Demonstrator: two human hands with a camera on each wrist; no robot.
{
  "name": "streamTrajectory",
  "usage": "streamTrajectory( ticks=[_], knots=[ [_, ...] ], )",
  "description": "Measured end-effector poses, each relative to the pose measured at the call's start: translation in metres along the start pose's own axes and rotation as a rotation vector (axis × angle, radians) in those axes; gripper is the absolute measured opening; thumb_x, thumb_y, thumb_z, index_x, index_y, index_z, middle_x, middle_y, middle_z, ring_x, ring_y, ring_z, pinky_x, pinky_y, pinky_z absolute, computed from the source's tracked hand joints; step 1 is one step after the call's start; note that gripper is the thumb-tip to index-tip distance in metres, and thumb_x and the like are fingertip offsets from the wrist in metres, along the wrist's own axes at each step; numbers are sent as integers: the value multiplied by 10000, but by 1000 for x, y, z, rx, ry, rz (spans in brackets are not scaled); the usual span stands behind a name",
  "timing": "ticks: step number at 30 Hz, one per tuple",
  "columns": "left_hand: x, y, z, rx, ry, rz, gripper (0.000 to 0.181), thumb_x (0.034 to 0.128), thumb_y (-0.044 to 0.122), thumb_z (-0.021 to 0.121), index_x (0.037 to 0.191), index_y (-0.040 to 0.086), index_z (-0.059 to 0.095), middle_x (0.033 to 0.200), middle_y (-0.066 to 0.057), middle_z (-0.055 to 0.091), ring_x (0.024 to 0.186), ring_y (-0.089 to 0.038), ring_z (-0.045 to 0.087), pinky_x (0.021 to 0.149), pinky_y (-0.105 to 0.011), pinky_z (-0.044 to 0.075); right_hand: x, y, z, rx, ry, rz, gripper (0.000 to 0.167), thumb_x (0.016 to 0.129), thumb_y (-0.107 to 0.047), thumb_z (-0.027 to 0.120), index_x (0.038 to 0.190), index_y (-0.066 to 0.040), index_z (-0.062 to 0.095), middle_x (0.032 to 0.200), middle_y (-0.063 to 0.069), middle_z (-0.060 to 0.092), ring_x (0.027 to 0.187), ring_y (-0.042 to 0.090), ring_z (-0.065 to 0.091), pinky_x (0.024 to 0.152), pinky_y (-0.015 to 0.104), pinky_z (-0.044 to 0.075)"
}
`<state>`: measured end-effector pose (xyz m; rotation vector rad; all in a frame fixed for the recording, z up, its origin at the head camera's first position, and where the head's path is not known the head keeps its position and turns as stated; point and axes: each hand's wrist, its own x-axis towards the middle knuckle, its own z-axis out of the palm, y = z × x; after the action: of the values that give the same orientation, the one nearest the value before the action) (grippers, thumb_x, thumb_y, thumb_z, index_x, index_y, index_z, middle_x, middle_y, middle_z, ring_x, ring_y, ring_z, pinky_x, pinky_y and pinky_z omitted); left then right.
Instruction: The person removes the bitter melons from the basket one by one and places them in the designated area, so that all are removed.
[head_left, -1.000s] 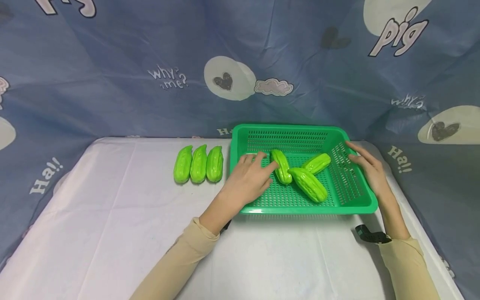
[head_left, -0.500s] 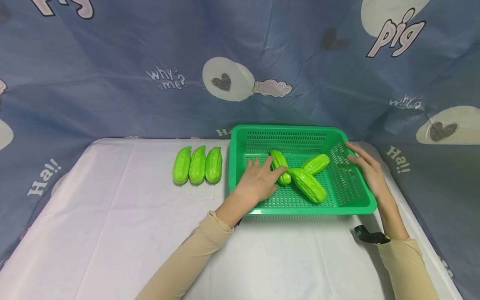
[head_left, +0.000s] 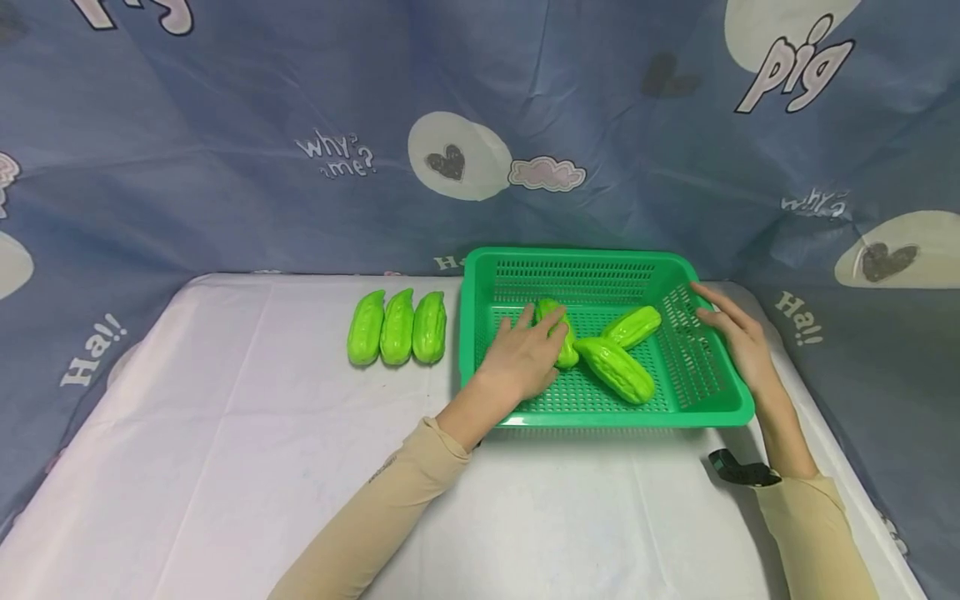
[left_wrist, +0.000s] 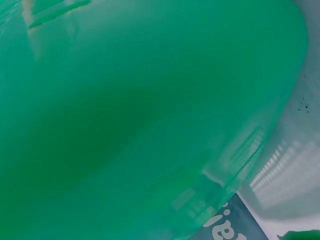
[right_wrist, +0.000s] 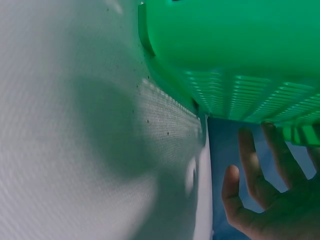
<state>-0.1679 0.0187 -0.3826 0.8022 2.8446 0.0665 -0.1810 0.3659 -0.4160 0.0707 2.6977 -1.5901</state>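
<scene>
Inside the green plastic basket (head_left: pixel 577 253) lie three bright green, ridged bitter melons. My left hand (head_left: pixel 517 358) reaches over the near left side, its spread fingers lying across the leftmost melon (head_left: pixel 568 353) and partly covering it. The front melon (head_left: pixel 617 371) and the back right melon (head_left: pixel 633 326) touch no hand. At the basket's right side, my right hand (head_left: pixel 738 342) rests against the rim with straight fingers. In the right wrist view this hand (right_wrist: pixel 280 200) shows beside the slotted wall (right_wrist: pixel 250 95). Only the basket's blurred outside (left_wrist: pixel 150 100) fills the left wrist view; the left hand is hidden there.
Three more bitter melons (head_left: pixel 397 329) stand in a neat row on the white tablecloth (head_left: pixel 225 467), left of the basket. A blue printed cloth (head_left: pixel 300 217) hangs behind the table and along its sides.
My left hand has moved right and onto the leftmost melon in the basket, now covering more of it. The right hand and the basket have stayed in place.
</scene>
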Motion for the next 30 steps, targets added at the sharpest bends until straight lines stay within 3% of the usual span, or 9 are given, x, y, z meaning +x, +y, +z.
streamTrajectory(
  ticks=[3,7,13,19,24,30],
  knots=[
    [0,-1,0,-8,13,24,713,1061,391,684,1666,174,375,1785,-21,322,1632,-406,350,1292,-622,360,1,0,0,2,2,3,539,1143,-434,463,1671,-361,389,1786,42,317,1118,-80,588,838,133,536],
    [-2,-1,1,-7,67,20,647,1063,350,683,1630,220,400,1680,-72,474,1532,-449,488,1244,-603,438,1,-1,-1,9,6,4,539,1143,-435,467,1671,-358,392,1774,47,337,1094,-71,616,824,143,550],
    [-3,-3,4,67,145,9,673,1057,345,679,1663,302,390,1554,-150,544,1352,-460,609,1138,-521,531,1,0,-1,18,8,11,540,1142,-438,471,1670,-357,395,1769,38,345,1089,-67,623,824,144,554],
    [-4,-3,6,101,177,-16,544,1034,415,707,1494,139,614,1505,-168,550,1256,-377,613,1019,-457,547,1,0,-1,9,14,7,539,1141,-441,473,1668,-355,399,1780,24,332,1122,-78,602,839,127,542],
    [-5,-4,5,71,182,-30,553,1034,371,710,1492,89,583,1571,-165,529,1399,-456,572,1113,-532,542,0,1,-1,-3,12,-3,540,1144,-441,468,1671,-352,393,1790,28,312,1143,-98,573,857,116,526],
    [-6,-5,6,77,218,-20,562,1032,332,715,1515,93,553,1468,-153,620,1246,-402,684,1034,-515,590,0,1,-1,-1,15,5,542,1139,-451,472,1669,-361,396,1781,40,328,1113,-77,598,837,136,543]
  ],
)
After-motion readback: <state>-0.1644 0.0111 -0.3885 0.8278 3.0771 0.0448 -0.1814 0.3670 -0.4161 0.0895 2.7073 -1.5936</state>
